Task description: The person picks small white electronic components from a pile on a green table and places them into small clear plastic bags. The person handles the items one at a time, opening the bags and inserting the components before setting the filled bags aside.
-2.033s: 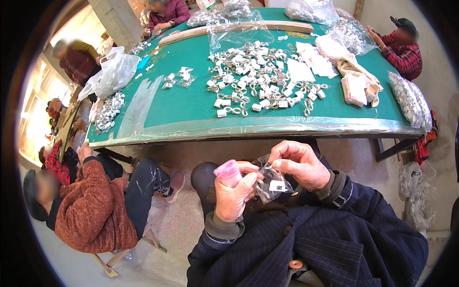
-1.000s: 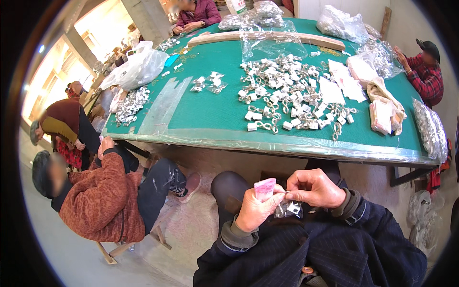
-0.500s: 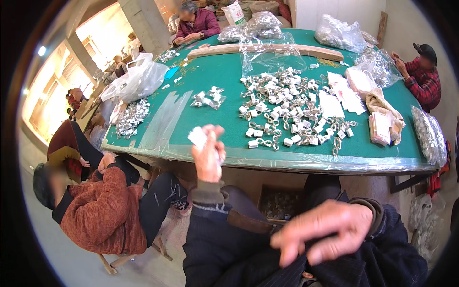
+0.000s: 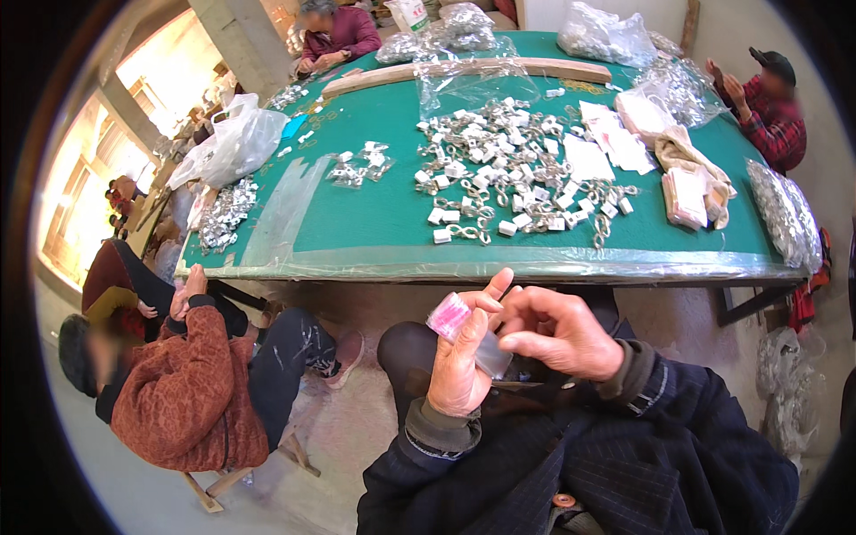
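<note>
My left hand (image 4: 459, 379) is closed on a small clear plastic bag (image 4: 492, 357), whose pink-printed end (image 4: 448, 316) sticks out beyond the thumb. Close beside it, my right hand (image 4: 571, 337) has bent fingers with a gap between thumb and forefinger, and nothing shows in its grasp. Both hands are over my lap, just in front of the table edge. Beyond them on the green table (image 4: 357, 223) lies a heap of small white blocks with metal links (image 4: 508, 169). A few bagged pieces (image 4: 361, 166) lie left of that heap.
White paper packets (image 4: 615, 138) and a folded cloth (image 4: 700, 165) lie right of the heap. A wooden bar (image 4: 464, 71) crosses the table's far part. Filled plastic bags (image 4: 785, 218) stand around the edges. Co-workers sit at left (image 4: 187, 383), far side (image 4: 343, 36) and right (image 4: 771, 116).
My left hand has drawn back from the table edge toward my lap, still gripping the small bag. My right hand has moved up beside it. The view has shifted slightly.
</note>
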Action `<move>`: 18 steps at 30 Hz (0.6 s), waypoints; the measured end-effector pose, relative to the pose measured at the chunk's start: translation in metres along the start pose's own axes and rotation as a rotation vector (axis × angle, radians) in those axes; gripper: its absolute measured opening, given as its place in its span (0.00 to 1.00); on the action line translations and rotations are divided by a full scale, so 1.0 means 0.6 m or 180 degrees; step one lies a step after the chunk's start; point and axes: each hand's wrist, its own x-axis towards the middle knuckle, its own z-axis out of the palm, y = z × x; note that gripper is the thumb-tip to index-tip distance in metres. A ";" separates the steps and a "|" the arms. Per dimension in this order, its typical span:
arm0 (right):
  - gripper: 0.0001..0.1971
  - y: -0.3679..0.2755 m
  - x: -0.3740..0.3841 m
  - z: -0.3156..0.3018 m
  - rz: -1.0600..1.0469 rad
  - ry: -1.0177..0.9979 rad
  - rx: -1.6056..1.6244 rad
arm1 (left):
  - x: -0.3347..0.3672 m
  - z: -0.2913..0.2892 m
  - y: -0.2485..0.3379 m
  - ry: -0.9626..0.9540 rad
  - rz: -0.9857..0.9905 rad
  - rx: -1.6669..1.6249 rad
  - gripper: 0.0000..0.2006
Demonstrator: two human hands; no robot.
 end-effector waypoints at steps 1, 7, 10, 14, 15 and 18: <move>0.10 0.021 -0.003 0.008 -0.0010 0.0124 -0.0062 | -0.003 0.004 -0.006 0.0024 -0.0014 -0.0014 0.09; 0.08 0.044 -0.022 -0.010 -0.0119 -0.0131 -0.0318 | -0.014 0.018 -0.019 -0.0055 -0.0146 -0.0030 0.17; 0.08 0.032 -0.029 -0.020 0.0140 -0.0081 -0.0121 | -0.020 0.020 -0.013 -0.0135 -0.0213 0.0109 0.22; 0.09 0.031 -0.035 -0.021 0.0097 0.0138 0.0043 | -0.028 0.026 -0.006 0.0246 -0.0178 0.0766 0.18; 0.09 0.031 -0.036 -0.020 0.0150 0.0138 0.0002 | -0.028 0.026 -0.002 0.0278 -0.0197 0.1045 0.17; 0.10 0.027 -0.039 -0.024 0.0081 -0.0036 -0.0086 | -0.034 0.029 0.003 0.0463 -0.0155 0.1402 0.12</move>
